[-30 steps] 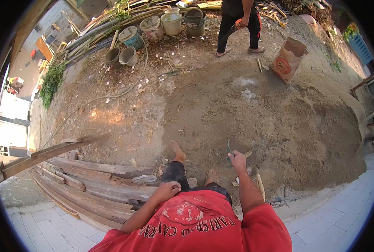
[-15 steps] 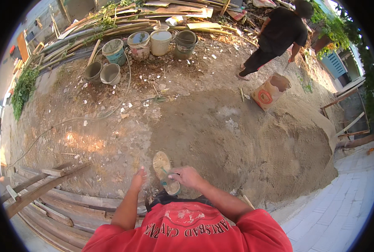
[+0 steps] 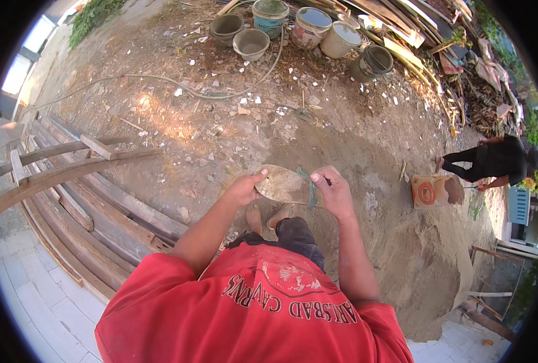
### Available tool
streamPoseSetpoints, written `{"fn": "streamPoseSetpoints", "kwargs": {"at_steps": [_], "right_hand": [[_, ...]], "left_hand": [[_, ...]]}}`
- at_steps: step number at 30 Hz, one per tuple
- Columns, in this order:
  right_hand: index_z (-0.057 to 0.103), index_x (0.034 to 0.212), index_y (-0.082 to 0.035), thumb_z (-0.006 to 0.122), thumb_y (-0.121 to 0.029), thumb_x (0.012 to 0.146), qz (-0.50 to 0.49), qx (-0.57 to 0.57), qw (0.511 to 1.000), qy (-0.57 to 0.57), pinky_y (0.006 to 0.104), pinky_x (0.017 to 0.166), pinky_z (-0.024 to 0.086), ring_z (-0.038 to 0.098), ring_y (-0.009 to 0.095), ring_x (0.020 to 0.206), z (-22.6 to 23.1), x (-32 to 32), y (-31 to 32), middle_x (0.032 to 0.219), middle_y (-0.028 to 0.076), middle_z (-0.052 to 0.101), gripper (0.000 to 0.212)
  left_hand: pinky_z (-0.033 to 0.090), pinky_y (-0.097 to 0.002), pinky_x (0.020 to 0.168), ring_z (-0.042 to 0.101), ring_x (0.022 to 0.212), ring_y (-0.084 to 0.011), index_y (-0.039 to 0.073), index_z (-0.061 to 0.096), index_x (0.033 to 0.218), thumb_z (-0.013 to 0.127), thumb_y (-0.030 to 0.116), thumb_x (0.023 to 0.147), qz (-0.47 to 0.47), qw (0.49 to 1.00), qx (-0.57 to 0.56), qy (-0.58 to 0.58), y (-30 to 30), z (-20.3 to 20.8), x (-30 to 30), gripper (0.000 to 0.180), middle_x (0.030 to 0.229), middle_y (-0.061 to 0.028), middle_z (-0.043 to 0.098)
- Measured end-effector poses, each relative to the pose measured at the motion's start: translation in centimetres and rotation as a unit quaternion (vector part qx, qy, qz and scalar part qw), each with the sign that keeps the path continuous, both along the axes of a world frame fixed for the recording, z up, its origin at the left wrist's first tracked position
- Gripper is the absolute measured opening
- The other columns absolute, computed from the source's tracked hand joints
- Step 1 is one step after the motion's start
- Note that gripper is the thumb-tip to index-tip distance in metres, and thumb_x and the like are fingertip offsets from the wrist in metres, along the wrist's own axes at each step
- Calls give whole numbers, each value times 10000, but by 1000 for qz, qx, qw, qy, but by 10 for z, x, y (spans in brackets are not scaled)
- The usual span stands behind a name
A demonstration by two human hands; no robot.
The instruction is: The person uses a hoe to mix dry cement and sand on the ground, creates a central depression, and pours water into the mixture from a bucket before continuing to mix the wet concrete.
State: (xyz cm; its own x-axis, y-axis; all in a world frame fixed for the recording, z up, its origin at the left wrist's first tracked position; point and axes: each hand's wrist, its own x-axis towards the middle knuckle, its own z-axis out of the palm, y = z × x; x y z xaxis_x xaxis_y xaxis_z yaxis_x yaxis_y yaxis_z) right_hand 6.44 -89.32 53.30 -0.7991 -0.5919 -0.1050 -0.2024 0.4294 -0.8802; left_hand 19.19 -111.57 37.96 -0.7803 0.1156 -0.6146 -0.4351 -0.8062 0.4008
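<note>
A worn tan flip-flop [image 3: 284, 184] with a green strap is held level in front of my waist, its pale sole face upward. My left hand [image 3: 244, 189] grips one end, thumb on top. At the other end my right hand [image 3: 334, 192] closes around the edge beside the green strap. Below the flip-flop, my bare feet [image 3: 254, 220] stand on the dirt.
Several buckets [image 3: 250, 43] stand far ahead near a hose [image 3: 190, 91]. Wooden planks [image 3: 114, 212] lie at left. To the right are a sand heap [image 3: 423, 260], an opened paper sack [image 3: 425, 192] and a person in black [image 3: 500, 160].
The flip-flop was in my right hand alone, hanging lengthwise; now it is turned crosswise and my left hand has taken its other end. My view has swung left and tilted.
</note>
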Motion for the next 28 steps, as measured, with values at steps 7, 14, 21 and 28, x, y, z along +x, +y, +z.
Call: {"fn": "streamPoseSetpoints", "kwargs": {"at_steps": [7, 14, 21, 28], "right_hand": [[663, 1128, -53, 629, -270, 959, 3, -133, 990, -43, 350, 816, 512, 624, 179, 975, 11, -55, -67, 1084, 73, 666, 278], [648, 1179, -80, 658, -297, 930, -35, -22, 999, -36, 356, 816, 514, 616, 183, 1003, -16, -125, -80, 1239, 103, 606, 330], [673, 1116, -149, 738, -269, 800, 210, -4, 896, 390, 401, 894, 483, 596, 275, 1018, -10, -111, -144, 1177, 38, 631, 344], [679, 1082, -169, 748, -251, 776, 175, 110, 947, 245, 435, 916, 459, 579, 252, 1053, -20, -138, -154, 1298, 20, 623, 324]], "left_hand": [[505, -432, 978, 607, 1156, -218, 18, 440, 1377, 644, 244, 964, 81, 989, -127, 0, -39, 38, -27, 513, 1264, -83, 605], [495, -469, 987, 592, 1184, -220, 42, 455, 1358, 635, 285, 969, 170, 978, -119, -7, -81, 58, -46, 493, 1274, -73, 603], [483, -340, 765, 590, 951, -136, 96, 538, 1281, 689, 366, 929, 120, 967, -217, -67, -103, 88, -94, 468, 1123, -8, 623], [425, -431, 930, 482, 1170, -206, 108, 409, 1456, 735, 461, 869, 7, 983, -183, 13, -115, 81, -142, 759, 1404, -42, 486]]}}
